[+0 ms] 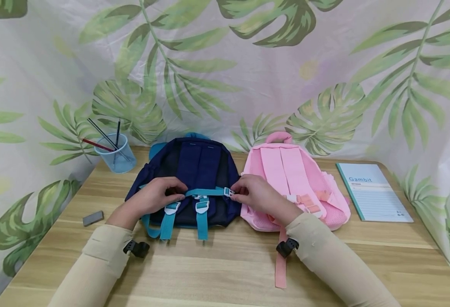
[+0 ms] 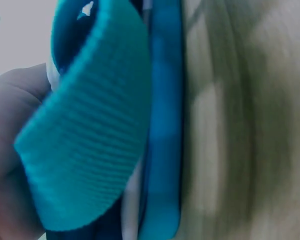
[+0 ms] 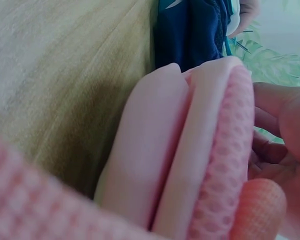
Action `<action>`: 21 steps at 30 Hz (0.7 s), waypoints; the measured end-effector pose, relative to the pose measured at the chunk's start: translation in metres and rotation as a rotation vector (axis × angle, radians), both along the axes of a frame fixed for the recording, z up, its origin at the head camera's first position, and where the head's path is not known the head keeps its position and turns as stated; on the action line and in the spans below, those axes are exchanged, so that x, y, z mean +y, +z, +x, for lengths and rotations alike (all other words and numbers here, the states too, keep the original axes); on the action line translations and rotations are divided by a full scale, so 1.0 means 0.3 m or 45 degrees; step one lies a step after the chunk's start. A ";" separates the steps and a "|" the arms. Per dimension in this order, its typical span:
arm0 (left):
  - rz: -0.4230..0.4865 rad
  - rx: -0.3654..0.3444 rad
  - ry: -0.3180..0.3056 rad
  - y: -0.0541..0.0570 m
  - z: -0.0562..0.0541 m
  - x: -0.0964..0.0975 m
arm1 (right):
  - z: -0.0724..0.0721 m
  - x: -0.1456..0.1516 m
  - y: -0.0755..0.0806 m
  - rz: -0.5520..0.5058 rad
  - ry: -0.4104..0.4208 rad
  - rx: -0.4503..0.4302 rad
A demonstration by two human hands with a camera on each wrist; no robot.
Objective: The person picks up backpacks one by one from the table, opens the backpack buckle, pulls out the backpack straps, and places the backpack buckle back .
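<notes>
A navy backpack (image 1: 188, 164) lies on the table with its shoulder straps up. Across its lower part runs a teal strap (image 1: 211, 192), stretched between the two hands. My left hand (image 1: 159, 195) pinches the strap's left part. At its right end, my right hand (image 1: 258, 192) pinches a white buckle (image 1: 228, 192) between thumb and fingers. Two more teal straps with white adjusters hang over the bag's lower edge. In the left wrist view a loop of teal webbing (image 2: 90, 135) covers much of the hand. The pink backpack (image 3: 205, 150) partly hides the right hand's work in the right wrist view.
Beside the navy bag lies the pink backpack, its strap (image 1: 280, 268) trailing toward the front edge. A blue mesh cup (image 1: 123, 160) with pencils stands at the back left. A grey eraser (image 1: 93, 218) lies at left, a notebook (image 1: 376, 198) at right.
</notes>
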State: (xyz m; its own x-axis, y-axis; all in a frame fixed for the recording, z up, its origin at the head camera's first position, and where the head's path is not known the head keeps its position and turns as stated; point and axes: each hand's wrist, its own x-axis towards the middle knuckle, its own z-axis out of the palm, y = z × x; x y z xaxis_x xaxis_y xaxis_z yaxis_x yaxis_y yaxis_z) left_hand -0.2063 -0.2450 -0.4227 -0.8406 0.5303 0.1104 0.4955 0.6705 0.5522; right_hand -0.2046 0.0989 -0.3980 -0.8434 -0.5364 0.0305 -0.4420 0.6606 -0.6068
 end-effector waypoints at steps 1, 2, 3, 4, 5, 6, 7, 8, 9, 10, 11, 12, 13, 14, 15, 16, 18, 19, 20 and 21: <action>-0.002 0.000 0.001 0.002 0.000 0.001 | 0.000 0.002 0.003 0.002 -0.003 0.000; -0.004 -0.002 0.000 0.004 0.000 0.003 | 0.000 0.004 0.005 0.003 -0.004 -0.002; -0.008 -0.006 -0.002 0.007 0.001 0.003 | 0.001 0.006 0.008 0.000 -0.004 -0.003; -0.012 -0.011 -0.003 0.011 0.002 0.004 | 0.003 0.009 0.011 -0.006 -0.002 -0.004; -0.019 -0.015 -0.002 0.014 0.003 0.003 | 0.004 0.012 0.014 -0.014 0.000 -0.003; -0.025 -0.020 -0.002 0.018 0.005 0.003 | 0.007 0.017 0.018 -0.022 0.003 -0.001; -0.029 -0.022 -0.007 0.024 0.006 0.005 | 0.011 0.023 0.021 -0.027 0.004 0.005; -0.034 -0.026 -0.005 0.029 0.007 0.006 | 0.015 0.030 0.025 -0.037 0.006 0.009; -0.039 -0.030 -0.002 0.034 0.007 0.008 | 0.019 0.038 0.027 -0.049 0.008 0.020; -0.043 -0.029 0.001 0.040 0.008 0.010 | 0.023 0.047 0.030 -0.060 0.006 0.026; -0.044 -0.026 0.001 0.045 0.008 0.013 | 0.027 0.058 0.033 -0.070 0.003 0.037; -0.040 -0.020 0.001 0.051 0.008 0.016 | 0.031 0.069 0.035 -0.075 -0.003 0.046; -0.030 -0.008 0.001 0.056 0.008 0.020 | 0.033 0.080 0.036 -0.083 -0.010 0.056; -0.019 0.012 0.004 0.060 0.008 0.024 | 0.035 0.093 0.037 -0.096 -0.009 0.068; -0.005 0.038 0.003 0.065 0.008 0.030 | 0.036 0.105 0.036 -0.100 -0.013 0.078; 0.015 0.071 -0.002 0.068 0.008 0.036 | 0.039 0.118 0.039 -0.101 -0.017 0.082; 0.060 0.139 -0.007 0.076 0.008 0.052 | 0.043 0.145 0.042 -0.103 -0.024 0.093; 0.079 0.172 -0.010 0.082 0.010 0.063 | 0.046 0.159 0.043 -0.104 -0.026 0.099; 0.096 0.197 -0.014 0.088 0.012 0.075 | 0.049 0.174 0.043 -0.107 -0.026 0.105; 0.111 0.215 -0.022 0.094 0.014 0.087 | 0.053 0.189 0.044 -0.105 -0.033 0.108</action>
State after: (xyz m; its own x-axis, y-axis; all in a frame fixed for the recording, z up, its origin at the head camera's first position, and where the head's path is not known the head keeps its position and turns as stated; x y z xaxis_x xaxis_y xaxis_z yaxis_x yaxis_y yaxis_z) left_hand -0.2021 -0.2189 -0.3944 -0.7972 0.5267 0.2953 0.5970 0.6143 0.5160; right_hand -0.1888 0.1557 -0.3850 -0.8494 -0.5072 0.1457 -0.4777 0.6219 -0.6205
